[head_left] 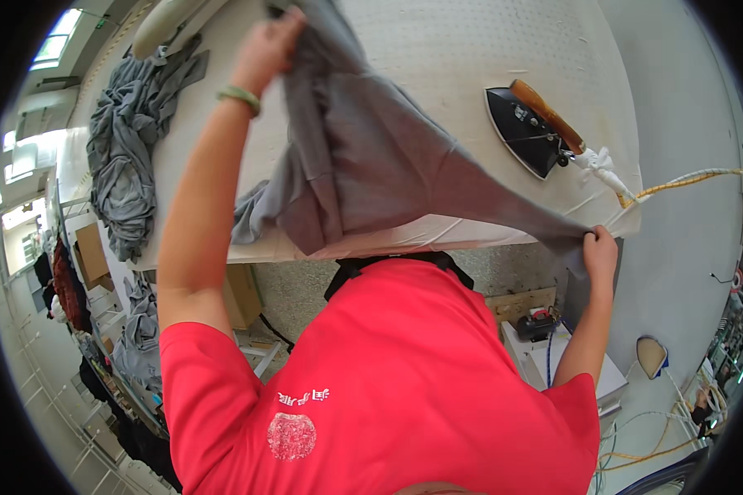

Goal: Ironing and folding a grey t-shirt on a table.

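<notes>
A grey garment (380, 157) of soft cloth is stretched across the near part of a padded white ironing table (437, 49). Up at the far left, my left hand (268, 49) is closed on one end of it, slightly blurred. My right hand (600, 257) pinches the end of a long, tapering, sleeve-like part at the table's near right corner. Between my hands the cloth hangs in folds, and its lower edge reaches the table's front edge. An iron (532, 132) with a black soleplate body and wooden handle rests on the table, beyond my right hand.
A heap of grey garments (128, 148) lies along the table's left side. The iron's white-wrapped hose and yellow cord (685, 180) run off to the right. Below the table's right end stands a white cabinet (603, 384) with a small black device (537, 324). A cardboard box (243, 297) sits underneath.
</notes>
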Tool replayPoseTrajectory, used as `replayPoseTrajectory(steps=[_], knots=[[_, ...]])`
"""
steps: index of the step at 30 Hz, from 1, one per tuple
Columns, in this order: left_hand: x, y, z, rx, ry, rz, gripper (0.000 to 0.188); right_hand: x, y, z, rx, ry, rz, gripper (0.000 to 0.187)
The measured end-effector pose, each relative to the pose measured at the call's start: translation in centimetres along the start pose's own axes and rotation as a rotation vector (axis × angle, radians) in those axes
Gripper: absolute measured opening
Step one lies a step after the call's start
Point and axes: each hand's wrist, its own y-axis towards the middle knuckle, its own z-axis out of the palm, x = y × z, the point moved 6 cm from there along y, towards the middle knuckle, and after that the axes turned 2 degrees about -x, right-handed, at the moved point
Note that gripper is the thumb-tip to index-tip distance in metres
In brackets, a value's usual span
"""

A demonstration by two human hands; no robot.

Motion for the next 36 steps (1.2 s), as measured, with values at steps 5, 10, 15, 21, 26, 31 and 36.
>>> replayPoseTrajectory(steps=[5, 10, 15, 21, 26, 31, 36], knots=[[7.0, -14.7, 5.2, -0.038, 0.566, 0.337, 0.046, 8.4, -1.5, -2.5, -0.359, -0.103, -0.338, 0.033], [6.1, -23.5, 3.0, -0.074, 0.499, 0.148, 0.022, 22.6, 3.8, -2.8, -0.599, 0.028, -0.68, 0.056], [4.6, -23.7, 7.2, -0.052, 0.662, 0.129, 0.032, 26.8, 9.8, 2.4, -0.523, -0.168, -0.629, 0.073], [7.4, -20.1, 10.8, 0.065, 0.855, -0.095, 0.041, 28.7, 7.7, 1.3, -0.634, -0.076, -0.791, 0.046], [8.1, -19.0, 11.6, 0.056, 0.848, -0.069, 0.035, 30.5, 3.2, 9.9, 0.026, -0.027, -0.502, 0.031], [8.4, -17.8, 7.7, 0.2, 0.477, -0.122, 0.027, 29.6, 4.4, 11.1, 0.039, -0.026, -0.402, 0.028], [4.8, -18.2, -5.1, 0.33, -0.306, -0.392, 0.02, 29.1, 5.7, 4.6, 0.156, 0.416, -0.387, 0.026]])
